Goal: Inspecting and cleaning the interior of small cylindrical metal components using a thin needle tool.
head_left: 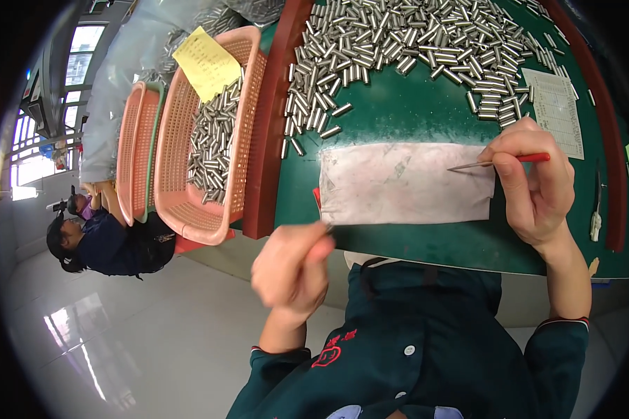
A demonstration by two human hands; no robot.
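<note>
A pale, smudged cloth (391,183) lies folded flat on the green table top. Over its right end, my right hand (534,174) is closed around a thin pointed metal tool with a red handle (534,158), the tip aimed left. At the cloth's lower left corner, my left hand (292,265) is smeared by motion, its thumb and forefinger pinched together. A small greyish tip shows at those fingers, too blurred to name. Beyond the cloth spreads a large heap of short shiny metal cylinders (405,35). Something red (317,198) peeks out from the cloth's left edge.
Dark red rails (265,140) border the table. Left of it stands a pink basket (250,105) with metal cylinders and a yellow note (207,64); another pink basket (134,146) is beside it. A printed sheet (565,115) lies right. Another person (119,244) sits far left.
</note>
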